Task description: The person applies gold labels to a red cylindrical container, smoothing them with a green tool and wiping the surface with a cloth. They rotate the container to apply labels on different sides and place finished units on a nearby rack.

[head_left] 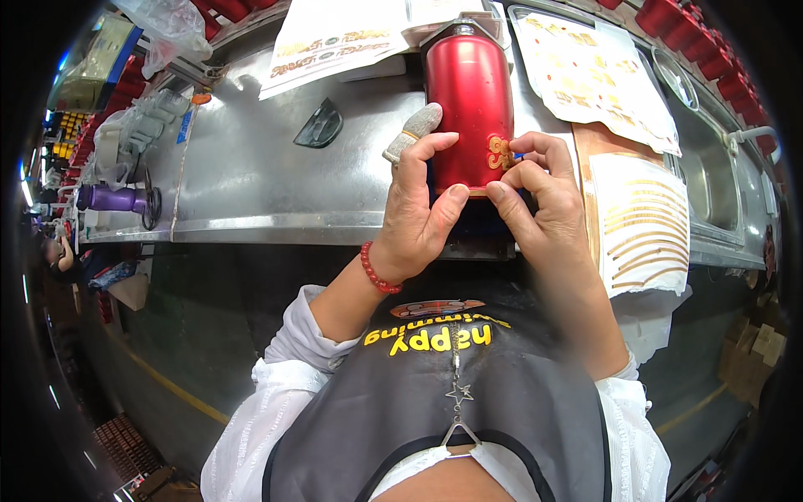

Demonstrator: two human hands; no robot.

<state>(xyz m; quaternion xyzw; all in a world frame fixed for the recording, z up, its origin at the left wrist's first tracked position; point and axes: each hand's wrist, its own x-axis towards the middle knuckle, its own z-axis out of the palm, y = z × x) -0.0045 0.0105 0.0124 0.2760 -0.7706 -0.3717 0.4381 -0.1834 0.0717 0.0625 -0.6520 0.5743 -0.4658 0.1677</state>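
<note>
A glossy red metal bottle (470, 92) lies with its neck away from me and its base toward me. Gold decorative lettering (498, 152) shows on its right side, and a thin gold band (478, 193) runs along the base edge. My left hand (418, 201) grips the bottle's left side, thumb at the base; a grey cover sheathes one finger. On the other side my right hand (544, 184) has its thumb at the base's right corner. Its bent fingers press close beside the lettering, partly hiding what is under their tips.
White sheets with gold decals (594, 75) and curved gold strips (644, 222) lie to the right, by a sink (711, 184). A dark translucent piece (319, 124) rests on the metal bench (251, 151). Farther left stands a purple tool (113, 198). Red bottles (682, 29) line the back.
</note>
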